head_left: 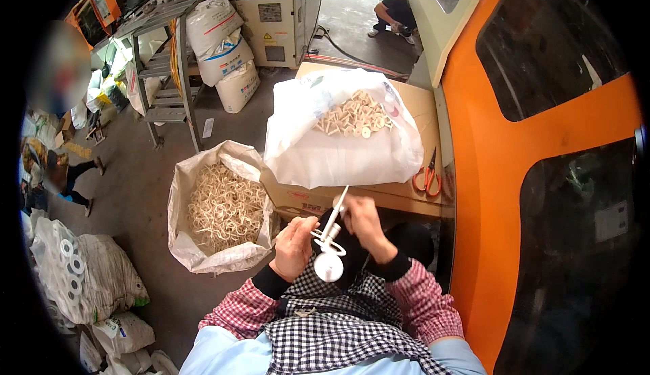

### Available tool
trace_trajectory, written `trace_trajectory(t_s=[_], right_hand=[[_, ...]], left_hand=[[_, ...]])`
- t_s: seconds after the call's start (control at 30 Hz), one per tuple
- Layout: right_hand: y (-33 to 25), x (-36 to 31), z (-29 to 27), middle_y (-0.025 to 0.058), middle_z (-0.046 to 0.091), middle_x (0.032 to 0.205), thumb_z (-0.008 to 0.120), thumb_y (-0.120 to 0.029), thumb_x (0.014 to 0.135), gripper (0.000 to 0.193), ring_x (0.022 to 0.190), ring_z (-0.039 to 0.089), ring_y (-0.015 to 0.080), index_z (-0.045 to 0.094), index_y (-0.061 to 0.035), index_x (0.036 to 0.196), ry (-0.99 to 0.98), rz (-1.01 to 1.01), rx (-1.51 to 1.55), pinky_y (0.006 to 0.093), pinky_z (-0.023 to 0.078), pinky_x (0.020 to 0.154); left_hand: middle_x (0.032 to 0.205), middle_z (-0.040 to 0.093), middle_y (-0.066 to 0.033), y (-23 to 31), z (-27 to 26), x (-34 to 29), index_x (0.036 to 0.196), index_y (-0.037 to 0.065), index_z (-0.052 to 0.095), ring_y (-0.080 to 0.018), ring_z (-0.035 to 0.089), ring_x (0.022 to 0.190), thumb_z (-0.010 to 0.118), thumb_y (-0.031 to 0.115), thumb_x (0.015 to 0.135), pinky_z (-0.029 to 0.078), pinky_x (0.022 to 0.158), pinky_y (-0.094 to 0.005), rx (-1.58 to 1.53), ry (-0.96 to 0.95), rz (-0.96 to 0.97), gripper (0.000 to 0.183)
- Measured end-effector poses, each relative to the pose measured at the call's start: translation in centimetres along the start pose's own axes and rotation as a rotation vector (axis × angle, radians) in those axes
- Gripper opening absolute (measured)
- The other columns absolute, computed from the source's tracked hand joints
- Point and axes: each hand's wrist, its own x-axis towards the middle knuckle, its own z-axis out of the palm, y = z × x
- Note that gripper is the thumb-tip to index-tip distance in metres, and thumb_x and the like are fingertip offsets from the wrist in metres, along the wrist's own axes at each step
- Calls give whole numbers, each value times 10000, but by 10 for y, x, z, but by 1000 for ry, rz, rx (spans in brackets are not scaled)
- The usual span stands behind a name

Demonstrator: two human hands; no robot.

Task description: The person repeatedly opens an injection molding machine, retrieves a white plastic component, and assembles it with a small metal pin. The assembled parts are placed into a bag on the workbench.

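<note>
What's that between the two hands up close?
A white piece with a round disc and long stem is between the left hand and right hand, seen in the head view.

Left fingers point(306, 226) grip a white disc-ended part point(328, 267) (red-handled scissors point(430, 170) lie on cardboard point(421, 107)).

No wording is sharp enough to read; only marks show. A yellow triangular warning sign point(268, 36) stands on the beige machine cabinet point(287, 31). Among the stacked sacks, the top sack point(208, 25) bears red print, the middle sack point(229, 62) a blue band with blurred lettering, and the bottom sack point(237, 89) small coloured print. Red and dark print marks the cardboard point(288, 199). A pale rectangular label point(612, 222) on the orange machine's dark window point(569, 273) is illegible.
</note>
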Motion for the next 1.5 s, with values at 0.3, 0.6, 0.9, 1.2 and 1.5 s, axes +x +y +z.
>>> trace_trajectory(t_s=[0.3,0.6,0.9,1.2,1.5], right_hand=[[-80,67,-8,183,613,977,487,-260,933,329,873,599,273,542,23,1089,-80,-551,-533,349,468,787],[-75,-6,-2,116,619,903,574,-75,868,207,782,601,161,586,-5,1063,-276,-540,-453,261,476,702],[-66,-18,-13,85,638,937,561,11,861,243,829,621,130,559,49,1102,-233,-500,-145,245,511,751],[-64,-24,-17,77,626,941,554,11,867,221,799,609,115,577,42,1085,-260,-506,-56,236,497,690],[-56,-41,-2,131,613,917,589,76,817,83,835,627,167,557,42,886,-37,-873,-176,256,510,735]], left_hand=[[732,600,-157,-27,-2,14,913,6,591,-278,604,626,564,17,831,469,558,-325,-76,-141,-454,88],[808,603,-175,-21,1,10,922,-21,585,-331,608,731,567,-16,800,484,638,-351,-100,-237,-378,124],[808,599,-177,-11,-8,14,920,-17,590,-333,595,706,564,15,821,472,617,-351,-134,-202,-357,108],[778,616,-136,-3,-7,11,954,-9,608,-220,614,677,566,1,823,477,609,-295,-105,-227,-280,138],[1069,532,-122,6,0,11,1197,-26,438,-192,600,838,554,167,902,525,637,-282,-667,-5,-765,371]])
